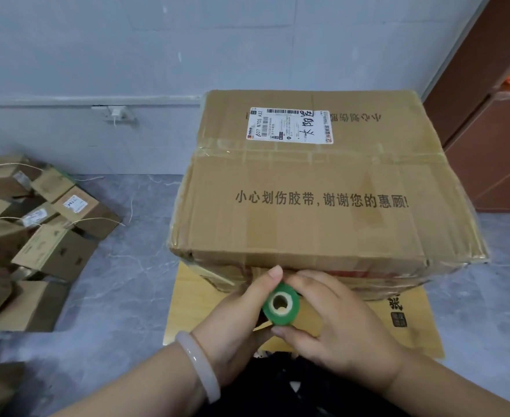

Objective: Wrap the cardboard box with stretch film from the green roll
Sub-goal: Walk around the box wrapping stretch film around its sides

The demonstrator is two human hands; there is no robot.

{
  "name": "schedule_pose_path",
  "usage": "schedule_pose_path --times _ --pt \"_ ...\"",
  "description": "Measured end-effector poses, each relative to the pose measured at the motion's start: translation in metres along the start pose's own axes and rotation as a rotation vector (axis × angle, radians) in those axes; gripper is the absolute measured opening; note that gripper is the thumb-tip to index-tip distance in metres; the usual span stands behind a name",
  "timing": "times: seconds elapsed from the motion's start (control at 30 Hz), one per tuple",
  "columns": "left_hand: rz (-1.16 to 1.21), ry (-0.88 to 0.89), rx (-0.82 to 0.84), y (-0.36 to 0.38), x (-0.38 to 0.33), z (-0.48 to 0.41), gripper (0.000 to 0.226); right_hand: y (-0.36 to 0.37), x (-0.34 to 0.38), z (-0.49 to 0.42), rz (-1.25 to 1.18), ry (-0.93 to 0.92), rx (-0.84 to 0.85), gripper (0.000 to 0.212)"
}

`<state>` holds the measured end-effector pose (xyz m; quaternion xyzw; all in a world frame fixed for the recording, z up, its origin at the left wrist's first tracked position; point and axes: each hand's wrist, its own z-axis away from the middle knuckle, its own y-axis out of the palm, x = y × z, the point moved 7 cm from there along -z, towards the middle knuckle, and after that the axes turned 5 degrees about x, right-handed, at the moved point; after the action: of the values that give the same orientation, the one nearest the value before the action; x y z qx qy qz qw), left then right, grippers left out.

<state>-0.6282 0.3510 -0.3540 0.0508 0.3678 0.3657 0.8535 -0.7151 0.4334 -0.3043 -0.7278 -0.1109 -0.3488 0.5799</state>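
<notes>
Item: green roll (pixel 281 305), core end-on to the camera, just in front of the near face of the cardboard box (pixel 323 212).
Left hand (pixel 235 320): curled round the roll, thumb tip at the box's lower front edge.
Right hand (pixel 338 320): gripping the roll's other side.
Box: large, taped, on a flat cardboard sheet (pixel 413 335).
Handling note: probably anchoring the film; pin the free end flat, pull taut, unroll level.

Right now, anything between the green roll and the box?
Nothing visible. The left hand and right hand grip the green roll right at the near face of the cardboard box, just under its top edge.
</notes>
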Motion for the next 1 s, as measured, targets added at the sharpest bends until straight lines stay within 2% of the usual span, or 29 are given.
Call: schedule_pose_path --times 0.13,0.2,0.23,0.33,0.37,0.43,0.63,0.73,0.8,0.87,1.0 --pt "0.038 -0.075 0.117 -0.002 0.019 0.0 0.131 -0.005 -0.005 0.009 -0.014 0.119 -0.111 0.043" --pt "0.034 -0.106 0.166 0.003 0.024 0.0 0.138 -0.005 -0.006 0.013 -0.014 0.185 -0.147 0.044" --pt "0.027 -0.105 0.189 0.005 0.024 0.0 0.129 -0.004 -0.005 0.015 -0.037 0.205 -0.163 0.046" --pt "-0.012 -0.078 0.249 0.011 0.021 -0.005 0.075 -0.002 -0.007 0.019 -0.21 0.224 -0.138 0.055" --pt "-0.034 -0.084 0.254 0.013 0.021 -0.006 0.067 -0.002 -0.008 0.022 -0.213 0.213 -0.113 0.061" --pt "-0.08 -0.097 0.254 0.015 0.023 -0.009 0.067 -0.007 -0.012 0.028 -0.136 0.196 -0.083 0.068" --pt "-0.129 -0.1 0.291 0.035 0.022 -0.016 0.059 -0.025 -0.025 0.035 -0.031 0.252 -0.167 0.047" --pt "-0.23 -0.12 0.363 0.05 0.025 -0.015 0.079 -0.031 -0.035 0.041 -0.093 0.396 -0.168 0.049" --pt "-0.349 -0.109 0.451 0.063 0.024 -0.015 0.095 -0.039 -0.04 0.044 -0.067 0.429 -0.186 0.049" --pt "-0.41 -0.083 0.473 0.075 0.022 -0.019 0.086 -0.05 -0.042 0.044 0.023 0.377 -0.186 0.05" --pt "-0.261 -0.133 0.382 0.082 0.026 -0.033 0.074 -0.064 -0.048 0.049 0.127 0.238 -0.033 0.059"
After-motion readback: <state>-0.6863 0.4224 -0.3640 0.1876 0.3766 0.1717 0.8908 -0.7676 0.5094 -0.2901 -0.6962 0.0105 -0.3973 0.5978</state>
